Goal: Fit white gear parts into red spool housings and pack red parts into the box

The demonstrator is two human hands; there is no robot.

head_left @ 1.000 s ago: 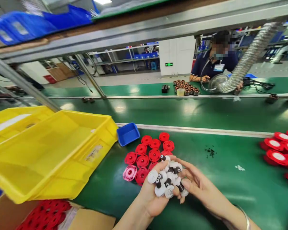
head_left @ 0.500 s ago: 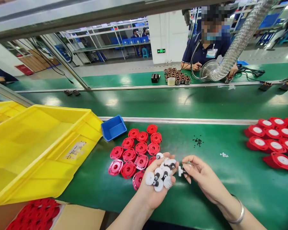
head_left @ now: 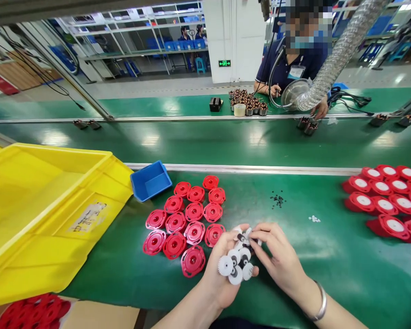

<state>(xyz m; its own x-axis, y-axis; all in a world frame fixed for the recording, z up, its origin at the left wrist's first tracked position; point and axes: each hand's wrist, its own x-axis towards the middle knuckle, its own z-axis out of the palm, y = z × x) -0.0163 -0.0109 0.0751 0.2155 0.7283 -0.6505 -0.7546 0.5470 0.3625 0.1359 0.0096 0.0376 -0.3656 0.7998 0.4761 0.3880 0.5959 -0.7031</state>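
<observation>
My left hand [head_left: 216, 270] is cupped palm up around several white plastic gears [head_left: 235, 274] with black hubs, heaped in the palm and along the fingers. The thumb and fingers of my right hand [head_left: 280, 252] are pinched at a gear by the left fingertips; most of that gear is hidden behind the fingers. Left of my hands, red round housings [head_left: 193, 260] stand in rows on the green bench [head_left: 294, 292], each with a small red centre.
At the right, more red housings [head_left: 383, 203] carry white discs. Small black pieces [head_left: 278, 199] and small white pieces [head_left: 314, 219] lie ahead. A blue bin [head_left: 150, 183] and a large yellow crate [head_left: 55, 219] stand left. Across the bench, a co-worker [head_left: 294, 68] handles copper-wound parts [head_left: 308, 125].
My right hand has moved left with its gear, from beside the left hand to the left fingertips. The view has shifted slightly. The co-worker's hand has moved over the copper-wound parts.
</observation>
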